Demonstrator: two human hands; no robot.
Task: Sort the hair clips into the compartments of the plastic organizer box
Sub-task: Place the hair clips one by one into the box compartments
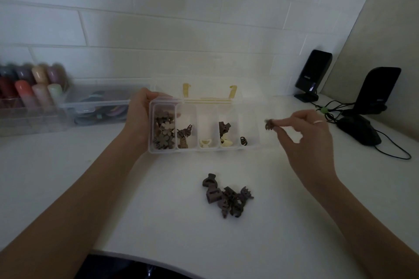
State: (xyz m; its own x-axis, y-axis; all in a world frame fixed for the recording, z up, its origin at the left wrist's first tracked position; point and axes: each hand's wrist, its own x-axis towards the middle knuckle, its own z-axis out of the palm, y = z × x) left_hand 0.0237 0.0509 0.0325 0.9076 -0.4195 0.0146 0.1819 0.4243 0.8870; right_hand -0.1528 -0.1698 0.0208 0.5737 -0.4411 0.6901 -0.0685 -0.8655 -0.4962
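Observation:
A clear plastic organizer box [205, 150] with its lid open stands on the white table. My left hand [141, 118] grips its left end. The leftmost compartment holds several flower clips [164, 130]; others hold brown and cream claw clips. My right hand [306, 133] pinches a small dark claw clip [268, 124] above the box's right end. A pile of dark brown clips [226, 196] lies on the table in front of the box.
A clear case with hair ties [99, 106] and a rack of coloured bottles [31, 88] sit at the left by the tiled wall. Two black speakers [314, 75], a mouse [360, 129] and cables occupy the right.

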